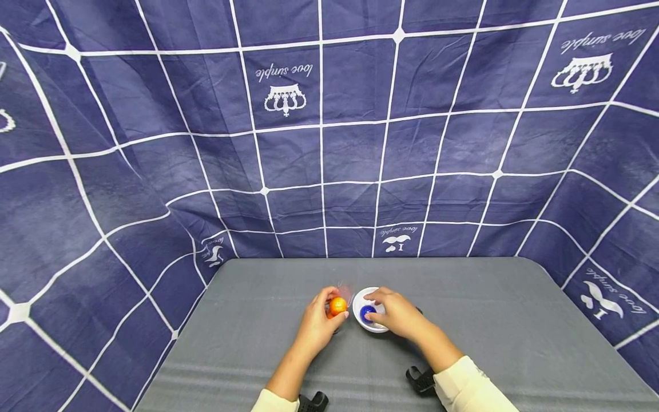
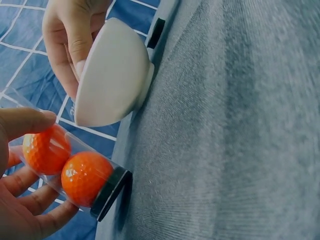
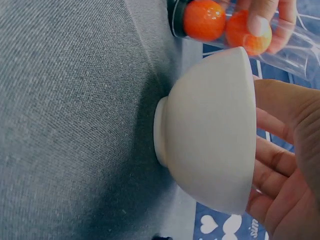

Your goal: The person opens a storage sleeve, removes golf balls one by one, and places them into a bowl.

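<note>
Leftmost, the left hand is curled round a clear tube, its dark cap toward the bench; fingers partly cover two orange balls inside, and the tube's transparent upper end is faint from the head. Just right, a white bowl stands upright on the bench, a blue ball inside. Both wrist views hide that ball behind the bowl's wall. The right hand reaches over the rim, thumb and fingers apart about the ball; whether they grip it, I cannot tell. Sleeves are cut off below. Grey fabric covers the bench; navy white-gridded cloth hangs around it, its lettering upside down.
</note>
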`<state>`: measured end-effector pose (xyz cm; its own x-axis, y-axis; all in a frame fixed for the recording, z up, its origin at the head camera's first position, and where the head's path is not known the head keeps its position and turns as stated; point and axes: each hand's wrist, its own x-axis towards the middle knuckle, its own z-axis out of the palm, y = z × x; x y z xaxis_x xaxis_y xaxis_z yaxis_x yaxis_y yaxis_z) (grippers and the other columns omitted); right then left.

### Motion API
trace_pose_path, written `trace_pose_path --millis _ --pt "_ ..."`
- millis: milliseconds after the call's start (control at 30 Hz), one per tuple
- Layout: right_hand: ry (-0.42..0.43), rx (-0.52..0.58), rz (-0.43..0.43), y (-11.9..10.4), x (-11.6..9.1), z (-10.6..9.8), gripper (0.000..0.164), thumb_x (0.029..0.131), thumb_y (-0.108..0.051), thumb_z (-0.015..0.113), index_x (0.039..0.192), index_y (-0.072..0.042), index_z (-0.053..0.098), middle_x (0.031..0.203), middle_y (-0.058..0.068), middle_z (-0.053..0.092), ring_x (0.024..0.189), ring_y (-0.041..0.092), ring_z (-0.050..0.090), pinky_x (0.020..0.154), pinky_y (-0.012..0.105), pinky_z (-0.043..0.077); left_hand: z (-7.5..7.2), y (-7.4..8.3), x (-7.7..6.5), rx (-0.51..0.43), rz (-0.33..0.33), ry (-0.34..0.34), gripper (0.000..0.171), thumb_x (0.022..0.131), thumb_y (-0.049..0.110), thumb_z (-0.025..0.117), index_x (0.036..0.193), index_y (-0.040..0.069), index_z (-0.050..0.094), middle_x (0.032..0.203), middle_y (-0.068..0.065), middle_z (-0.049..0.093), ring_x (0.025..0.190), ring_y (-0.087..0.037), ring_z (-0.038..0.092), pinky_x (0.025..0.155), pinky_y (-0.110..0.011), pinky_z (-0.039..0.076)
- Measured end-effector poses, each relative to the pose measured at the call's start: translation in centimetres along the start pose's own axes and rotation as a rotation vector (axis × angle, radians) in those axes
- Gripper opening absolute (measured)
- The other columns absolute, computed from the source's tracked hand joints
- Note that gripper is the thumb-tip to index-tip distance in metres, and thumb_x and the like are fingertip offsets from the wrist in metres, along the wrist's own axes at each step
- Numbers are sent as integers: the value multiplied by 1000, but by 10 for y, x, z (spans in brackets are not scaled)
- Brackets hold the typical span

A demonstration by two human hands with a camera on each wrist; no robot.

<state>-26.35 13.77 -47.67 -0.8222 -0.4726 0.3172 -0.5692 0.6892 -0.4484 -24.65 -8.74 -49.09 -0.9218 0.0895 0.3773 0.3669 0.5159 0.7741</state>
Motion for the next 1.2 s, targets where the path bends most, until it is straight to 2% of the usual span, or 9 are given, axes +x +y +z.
trace_pose_path --millis 167,333,567,633,767,967,1200 --pt "69 76 7 5 -5 0 37 87 -18 79 121 -5 71 111 10 71 97 27 71 83 39 58 -1 3 0 -20 -12 -22 47 79 8 83 121 11 61 113 -10 69 103 -24 67 85 -34 56" --pt "139 149 5 9 -9 0 37 87 -14 77 122 -5 70 114 10 71 99 27 71 84 40 59 0 3 0 -15 -2 -35 48 79 9 83 122 11 62 113 -9 70 102 -23 67 85 -31 57" --pt "241 232 -18 6 -13 -2 40 86 -11 79 124 -2 69 114 11 71 98 28 71 85 42 59 -1 7 1 15 52 -22 50 78 12 85 123 14 64 111 -6 70 101 -22 66 86 -39 57" --pt "260 258 -24 6 -13 -4 40 87 -10 78 124 -1 68 115 12 71 98 29 71 85 43 59 -2 8 2 26 70 -19 50 78 13 85 124 15 65 110 -6 70 100 -22 66 85 -38 57" --pt "283 303 -11 3 -14 -7 40 88 -11 77 126 -3 68 117 11 71 101 30 71 86 43 59 -4 11 4 65 104 -6 52 77 12 86 125 13 67 110 -6 69 98 -21 66 83 -34 57" --pt "296 371 20 0 -16 -8 38 90 -15 76 127 -8 68 117 9 71 101 28 72 86 42 59 -7 13 6 183 174 16 54 75 13 88 126 13 69 112 -6 70 103 -23 66 92 -41 54" --pt "297 425 43 -4 -18 -8 38 90 -14 76 127 -9 68 117 13 70 101 26 72 85 32 59 -8 12 8 272 256 38 55 72 11 90 123 17 71 109 -4 70 102 -22 63 91 -40 51"
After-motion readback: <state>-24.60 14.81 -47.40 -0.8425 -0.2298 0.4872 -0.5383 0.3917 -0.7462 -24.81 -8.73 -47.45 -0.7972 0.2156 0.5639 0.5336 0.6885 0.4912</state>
